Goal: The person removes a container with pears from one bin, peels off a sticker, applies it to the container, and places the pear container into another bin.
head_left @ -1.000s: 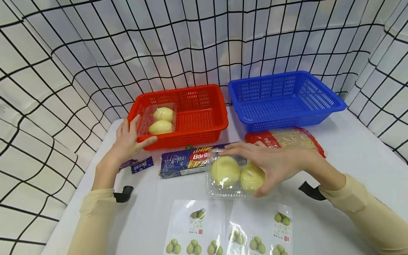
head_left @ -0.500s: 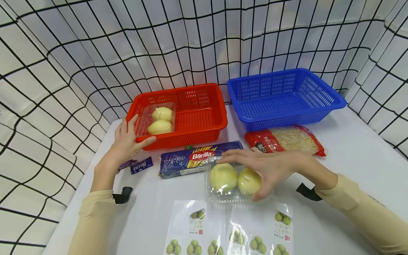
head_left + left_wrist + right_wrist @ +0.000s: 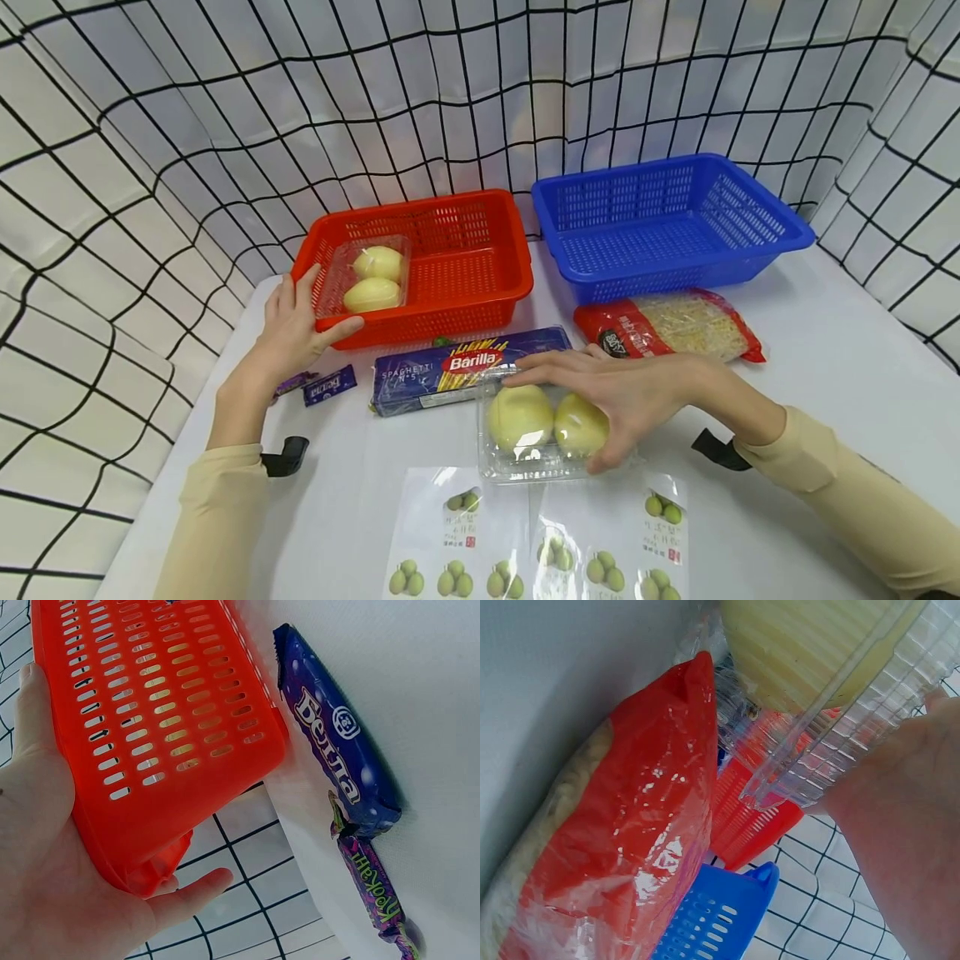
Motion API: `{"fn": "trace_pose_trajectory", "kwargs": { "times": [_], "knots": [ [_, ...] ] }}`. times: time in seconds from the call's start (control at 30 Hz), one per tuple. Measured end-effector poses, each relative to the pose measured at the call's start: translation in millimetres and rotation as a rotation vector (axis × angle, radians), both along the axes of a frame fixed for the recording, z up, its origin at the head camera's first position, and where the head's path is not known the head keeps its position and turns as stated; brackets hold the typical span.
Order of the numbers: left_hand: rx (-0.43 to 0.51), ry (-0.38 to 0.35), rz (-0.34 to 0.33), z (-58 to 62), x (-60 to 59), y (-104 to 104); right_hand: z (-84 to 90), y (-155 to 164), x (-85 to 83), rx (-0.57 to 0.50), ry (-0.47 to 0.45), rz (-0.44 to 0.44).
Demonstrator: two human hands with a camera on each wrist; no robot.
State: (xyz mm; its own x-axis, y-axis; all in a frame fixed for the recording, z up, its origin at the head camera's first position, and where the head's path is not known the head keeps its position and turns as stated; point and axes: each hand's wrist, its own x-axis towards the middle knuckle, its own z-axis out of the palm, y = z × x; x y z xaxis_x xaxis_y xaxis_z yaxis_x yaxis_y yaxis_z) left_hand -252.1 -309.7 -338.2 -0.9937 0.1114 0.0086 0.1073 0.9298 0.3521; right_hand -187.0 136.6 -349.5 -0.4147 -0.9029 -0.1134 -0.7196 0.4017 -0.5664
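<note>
A white tabletop point(image 3: 825, 400) stands inside walls of white cloth printed with a black grid. On it, the person's right hand point(image 3: 637, 396) lies over a clear plastic clamshell box holding two pale yellow round fruits point(image 3: 536, 425), fingers spread along its far edge and thumb curled against its near right side, so the hand grips the box. The box rests on the table in front of the person, its long axis running left to right, the two fruits side by side. Its far edge touches a dark blue flat carton of spaghetti point(image 3: 465, 379) printed "Barilla" and "SPAGHETTI N°5", which lies lengthwise left to right, slightly tilted.

The left hand point(image 3: 296, 329) grips the near left corner of a red perforated plastic basket point(image 3: 465, 275), thumb along the front wall and fingers up the side. Inside the basket, at its left end, sits a second clear clamshell with two yellow fruits point(image 3: 367, 279).

Near the left wrist lie a blue wrapped bar point(image 3: 337, 735), whose white lettering is not plainly readable, and a purple wrapped sweet point(image 3: 375, 892), end to end. A blue perforated plastic basket point(image 3: 667, 225) stands to the right, with a red and clear bag of pale noodles point(image 3: 675, 325) before it. Clear packets printed with green fruits point(image 3: 540, 542) lie nearest the person.
</note>
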Motion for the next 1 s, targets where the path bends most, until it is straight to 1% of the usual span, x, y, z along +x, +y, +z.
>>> {"fn": "trace_pose_trajectory", "kwargs": {
  "times": [0.53,0.83,0.93,1.0],
  "knots": [
    [0.007,0.0,-0.007,1.5,1.5,-0.6,0.9,-1.1,0.9,0.018,0.029,-0.022],
    [0.006,0.005,-0.002,4.4,-0.4,0.7,4.2,1.1,-1.0,0.021,0.024,-0.002],
    [-0.018,0.021,-0.013,9.1,4.2,5.6,2.7,1.4,-0.2,0.022,0.006,-0.003],
    [-0.037,0.054,-0.036,16.4,10.1,12.9,2.0,1.7,0.2,0.026,0.004,-0.003]
  ]
}}
